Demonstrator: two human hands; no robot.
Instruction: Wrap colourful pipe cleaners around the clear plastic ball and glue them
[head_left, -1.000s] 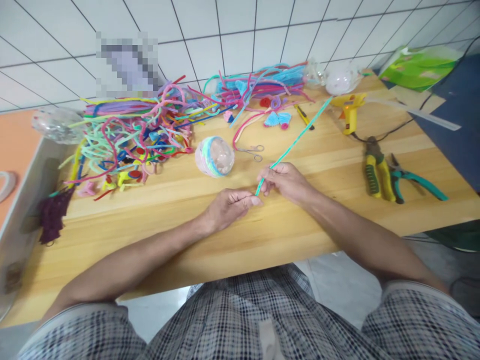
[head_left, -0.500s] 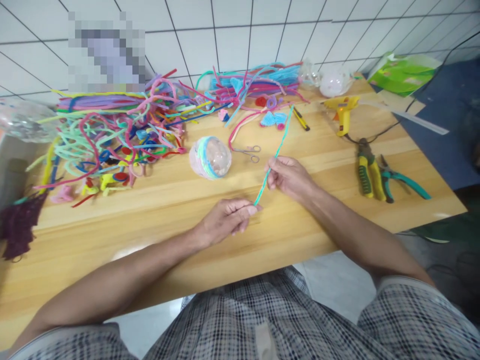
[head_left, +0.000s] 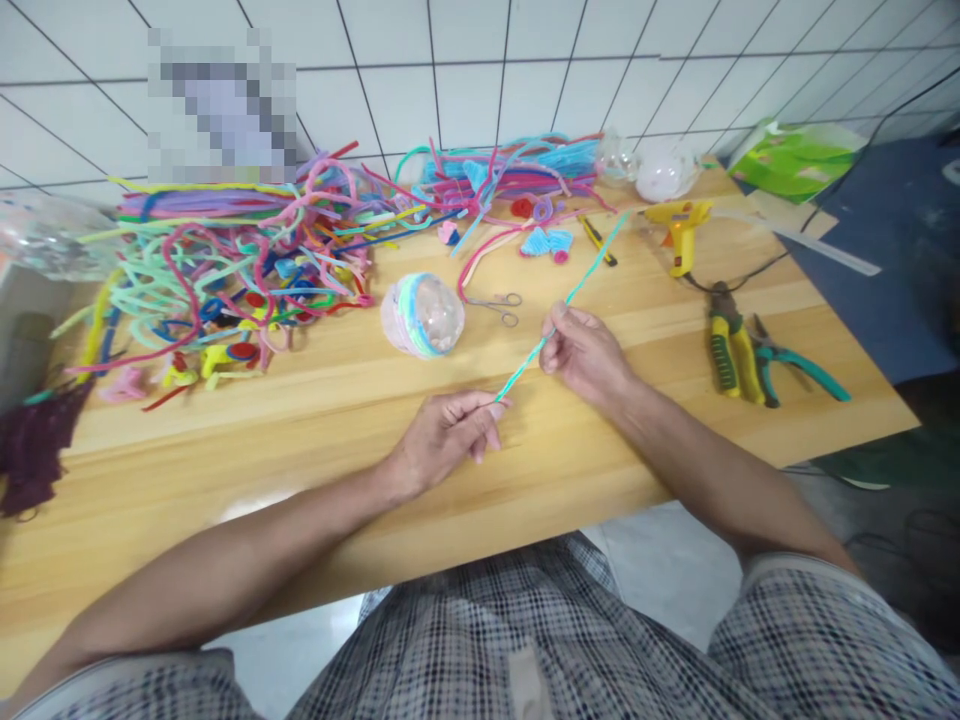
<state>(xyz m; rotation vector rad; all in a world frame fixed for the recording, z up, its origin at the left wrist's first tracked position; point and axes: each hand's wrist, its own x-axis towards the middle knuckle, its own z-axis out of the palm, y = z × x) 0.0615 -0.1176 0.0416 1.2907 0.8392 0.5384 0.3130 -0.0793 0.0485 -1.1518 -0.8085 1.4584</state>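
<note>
A twisted teal pipe cleaner point(head_left: 524, 367) stretches between my two hands above the table. My left hand point(head_left: 452, 430) pinches its lower end between thumb and fingers. Higher up, my right hand point(head_left: 585, 350) grips it near the middle, and the free upper end slants away to the upper right. Beyond my hands a clear plastic ball point(head_left: 424, 315) sits on the table, banded with pastel pink, green and blue pipe cleaner. Small scissors point(head_left: 504, 305) lie just right of the ball.
A tangled heap of pipe cleaners point(head_left: 225, 270) covers the back left of the wooden table point(head_left: 322, 540). At the right are a yellow glue gun point(head_left: 681, 232), yellow-green pliers point(head_left: 731, 345) and teal-handled pliers point(head_left: 799, 365). A utility knife point(head_left: 598, 240) lies near blue bows point(head_left: 546, 242).
The pipe cleaner has tilted further to the right. My right hand has shifted slightly right, and my left hand slightly left, widening the gap between them.
</note>
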